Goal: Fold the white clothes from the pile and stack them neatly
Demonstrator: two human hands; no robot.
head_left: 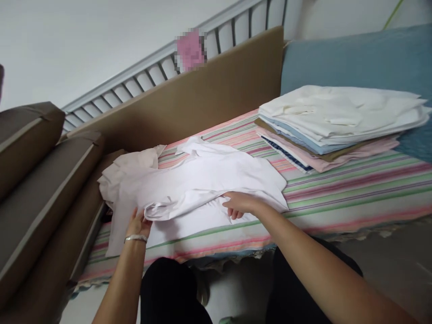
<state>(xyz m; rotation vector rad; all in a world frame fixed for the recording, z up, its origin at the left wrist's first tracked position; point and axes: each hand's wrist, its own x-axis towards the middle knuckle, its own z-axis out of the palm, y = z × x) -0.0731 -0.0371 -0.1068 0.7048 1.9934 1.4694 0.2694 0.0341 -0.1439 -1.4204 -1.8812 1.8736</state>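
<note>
1. White shirt (209, 173) lies near the striped cover's (354, 186) front edge, with open room between it and the folded clothes (337, 117)
2. Left hand (137, 226) touches a sleeve (172, 208), right hand (242, 205) curls at the shirt's side; cannot tell whether either grips
3. Slatted railing (143, 83) behind brown board (189, 96)
4. Thin, wrinkled shirt; boxy cushions (47, 184)

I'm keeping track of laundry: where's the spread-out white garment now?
The white garment lies just left of centre in the head view, on the striped cover, left of the folded stack.
</note>
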